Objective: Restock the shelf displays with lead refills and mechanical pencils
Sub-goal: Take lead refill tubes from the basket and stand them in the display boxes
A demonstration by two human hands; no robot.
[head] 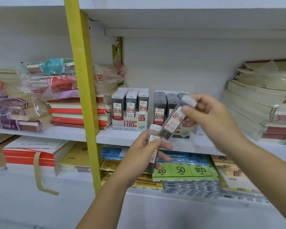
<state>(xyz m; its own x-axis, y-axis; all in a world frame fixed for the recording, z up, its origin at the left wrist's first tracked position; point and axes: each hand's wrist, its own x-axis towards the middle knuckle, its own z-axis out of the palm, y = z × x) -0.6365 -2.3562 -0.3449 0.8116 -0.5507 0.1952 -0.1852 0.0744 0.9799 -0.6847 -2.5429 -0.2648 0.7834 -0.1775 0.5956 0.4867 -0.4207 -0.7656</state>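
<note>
Head view: the right hand (211,118) pinches a slim dark plastic lead-refill case (173,121), tilted, in front of the red-and-white 0.7 cardboard display box (185,132). The left hand (140,152) grips a second case (151,164). The tilted case should probably be stood upright before it is slotted in.

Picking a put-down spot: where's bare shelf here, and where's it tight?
Free: the strip of middle shelf in front of the 0.5 display box, right of the yellow upright; the wide white board below the red book stack. Tight: the slit between that box and the 0.7 display box; the bagged notebooks; the overlapped paper packs.
</note>
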